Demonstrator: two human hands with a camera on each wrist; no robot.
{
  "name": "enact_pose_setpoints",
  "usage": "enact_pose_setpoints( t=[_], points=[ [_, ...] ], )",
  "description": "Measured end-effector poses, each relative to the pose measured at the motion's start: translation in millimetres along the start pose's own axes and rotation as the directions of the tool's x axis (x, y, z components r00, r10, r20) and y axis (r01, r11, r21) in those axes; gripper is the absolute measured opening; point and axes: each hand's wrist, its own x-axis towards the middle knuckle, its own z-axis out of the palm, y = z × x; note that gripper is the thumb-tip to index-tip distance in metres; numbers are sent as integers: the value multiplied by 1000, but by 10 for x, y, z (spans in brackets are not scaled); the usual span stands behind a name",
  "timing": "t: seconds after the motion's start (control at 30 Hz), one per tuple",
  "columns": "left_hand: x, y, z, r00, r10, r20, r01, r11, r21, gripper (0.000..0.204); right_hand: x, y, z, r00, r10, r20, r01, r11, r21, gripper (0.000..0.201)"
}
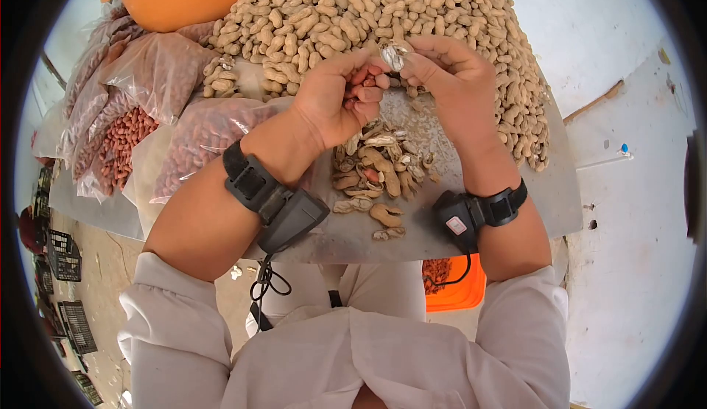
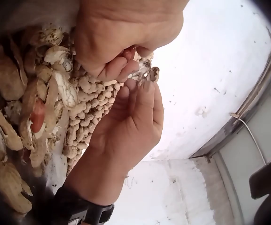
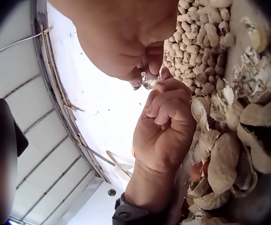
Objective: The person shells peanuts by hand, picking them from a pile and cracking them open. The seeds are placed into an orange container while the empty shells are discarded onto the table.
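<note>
The right hand pinches an opened peanut shell between thumb and fingers, its pale inside showing. Against that shell are the fingertips of the left hand, whose other fingers curl round several red peanut kernels. In the left wrist view the two hands meet at the shell. Below them on the grey table lies a small heap of broken shells with a red kernel among them.
A large pile of unshelled peanuts covers the table's back and right. At the left are an orange basin and plastic bags of red kernels. An orange container stands below the front edge.
</note>
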Motion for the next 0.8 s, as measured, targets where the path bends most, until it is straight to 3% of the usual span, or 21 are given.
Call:
enact_pose_setpoints(
  t=[0.07, 0.17, 0.27, 0.37, 0.47, 0.57, 0.7, 0.8],
  points=[
    [43, -6, -66, 1000, 2, 6, -2, 996, -84, 23, 40, -54, -81, 990, 72, 123, -86, 989, 118, 15],
    [-9, 23, 9, 997, 60, -54, -62, 997, -49, 22, 93, -77, -253, 897, 104, 429, -108, 994, -15, 15],
    [18, 43, -34, 998, 62, -14, -63, 994, -90, 18, 79, -96, -306, 805, 181, 565, -159, 983, -90, 17],
    [21, 52, -26, 997, 75, -31, -78, 994, -80, 17, 91, -49, -281, 828, 150, 540, -76, 985, -157, 19],
    [18, 60, -28, 993, 122, 0, -122, 992, -33, 17, 85, -65, -174, 903, 211, 373, -187, 977, -101, 24],
    [-41, 88, 68, 973, 228, -31, -225, 971, 84, 18, 71, -91, -28, 901, 331, 281, -410, 861, 300, 31],
    [-132, 175, 170, 909, 412, 58, -411, 871, 269, 17, -6, -290, 122, 888, 395, 235, -457, 698, 552, 38],
    [-257, 172, 409, 853, 498, 154, -498, 692, 522, 17, -223, -522, 312, 860, 472, 196, -455, 533, 713, 48]
  ],
)
